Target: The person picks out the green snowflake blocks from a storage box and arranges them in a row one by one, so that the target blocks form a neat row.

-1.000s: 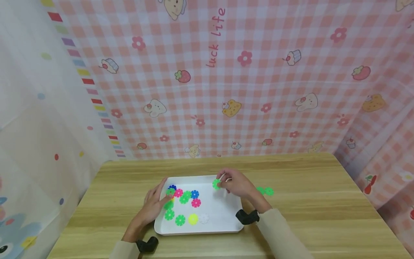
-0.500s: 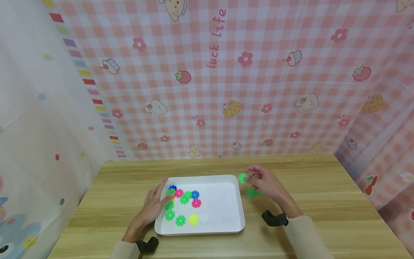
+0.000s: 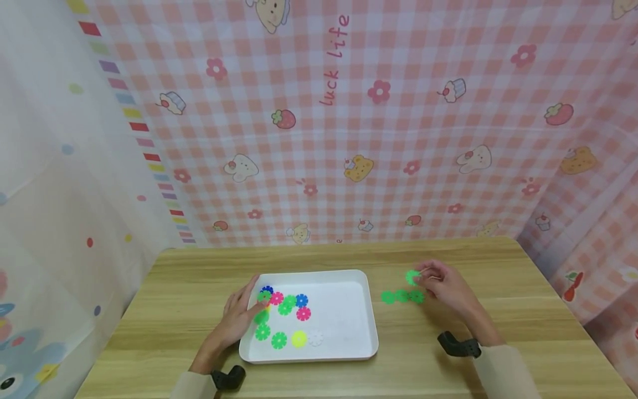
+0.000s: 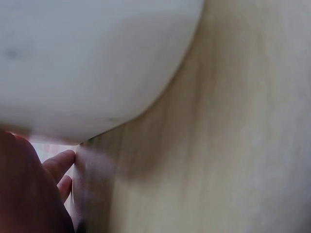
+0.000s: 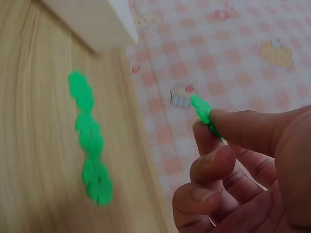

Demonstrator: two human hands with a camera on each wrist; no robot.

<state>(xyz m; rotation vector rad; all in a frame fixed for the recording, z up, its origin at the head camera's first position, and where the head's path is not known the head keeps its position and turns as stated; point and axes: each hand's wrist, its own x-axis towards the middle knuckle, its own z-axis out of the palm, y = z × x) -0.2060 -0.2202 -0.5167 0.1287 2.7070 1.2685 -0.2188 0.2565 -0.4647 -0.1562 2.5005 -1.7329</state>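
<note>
My right hand (image 3: pixel 442 285) pinches a green plastic snowflake disc (image 3: pixel 412 277) between thumb and forefinger, above the table. In the right wrist view the held green disc (image 5: pixel 202 109) is seen nearly edge-on. Below it, three green snowflake discs (image 3: pixel 401 296) lie in a row on the wood. My left hand (image 3: pixel 234 318) holds the left wall of a white tray (image 3: pixel 344 357), thumb over the rim and fingers along the outside. Several green discs (image 3: pixel 279 340), pink ones (image 3: pixel 303 313), blue ones (image 3: pixel 301 300), a yellow one (image 3: pixel 299 338) and a clear one (image 3: pixel 315 338) lie in the tray.
The wooden table (image 3: pixel 473 327) extends on both sides of the tray. Behind it hangs a pink checked curtain (image 3: pixel 379 127), and a pale dotted curtain (image 3: pixel 75 194) is on the left. Black wrist cameras (image 3: pixel 458 344) are strapped to both arms.
My right hand has carried the green disc from over the tray rightward, past the rim, to above the row of green discs. My left hand has stayed at the tray.
</note>
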